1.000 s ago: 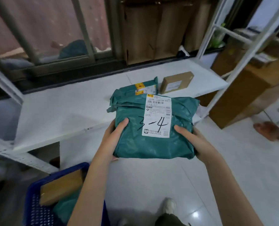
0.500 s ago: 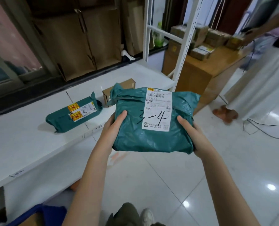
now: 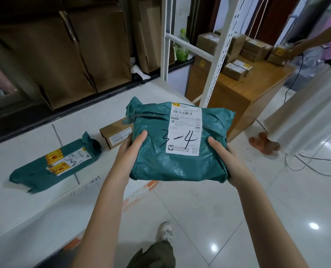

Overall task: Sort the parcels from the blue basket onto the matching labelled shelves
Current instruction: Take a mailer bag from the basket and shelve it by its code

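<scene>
I hold a green plastic parcel (image 3: 172, 157) in front of me, above the floor beside the right end of the white shelf (image 3: 35, 192). Its white label reads "3-4" in black marker. My left hand (image 3: 131, 147) grips its left edge with the thumb on top. My right hand (image 3: 225, 159) grips its right edge the same way. On the shelf lie a smaller green parcel (image 3: 52, 165) marked "3" and a small brown box (image 3: 115, 135). The blue basket is out of view.
The shelf's white perforated upright (image 3: 221, 53) stands just behind the held parcel. A wooden cabinet (image 3: 244, 91) topped with several small boxes is at the right. Another person stands at the far right, feet (image 3: 265, 145) on the floor beside black cables. Flattened cartons lean behind.
My view has swung to the right along the shelf and the blue basket has left the frame. Both hands keep the same hold on the parcel.
</scene>
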The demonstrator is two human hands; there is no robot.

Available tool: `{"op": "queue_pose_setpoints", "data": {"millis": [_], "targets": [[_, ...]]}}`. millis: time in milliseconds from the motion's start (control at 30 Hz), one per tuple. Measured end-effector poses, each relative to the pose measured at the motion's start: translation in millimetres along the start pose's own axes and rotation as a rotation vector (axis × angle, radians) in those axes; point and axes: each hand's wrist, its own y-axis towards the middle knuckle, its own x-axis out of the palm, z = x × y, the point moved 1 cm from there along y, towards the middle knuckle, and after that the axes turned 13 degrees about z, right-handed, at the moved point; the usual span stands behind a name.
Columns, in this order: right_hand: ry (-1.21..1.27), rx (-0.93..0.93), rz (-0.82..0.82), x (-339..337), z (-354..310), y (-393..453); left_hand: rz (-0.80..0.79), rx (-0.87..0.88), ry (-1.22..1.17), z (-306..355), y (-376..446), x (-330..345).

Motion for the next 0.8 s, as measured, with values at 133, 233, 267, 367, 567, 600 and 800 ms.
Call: {"op": "queue_pose_setpoints", "data": {"millis": [133,233,267,367,567,600,800], "targets": [[-0.025,-0.004,0.005,-1.8,-18.6,28.2,-0.030,0.005,-0.019,10.3,24.4,20.8],[-0.041,0.010,-0.001,-5.7,-28.5,49.1,-0.036,0.012,-0.024,15.6,38.1,36.6],[-0.045,0.019,-0.007,-7.4,-31.0,55.9,-0.033,0.015,-0.020,17.2,41.9,41.7],[-0.061,0.037,-0.022,-11.9,-37.4,77.4,-0.018,0.034,-0.009,20.3,51.9,55.6],[-0.094,0.048,-0.120,-13.2,-56.4,135.2,0.102,0.050,-0.030,24.1,68.9,84.0],[-0.107,0.033,-0.147,-13.6,-60.9,145.0,0.125,0.058,-0.040,25.3,70.4,90.0],[-0.155,-0.018,-0.321,-23.9,-104.5,192.7,0.300,0.088,-0.118,37.6,69.3,132.6]]}}
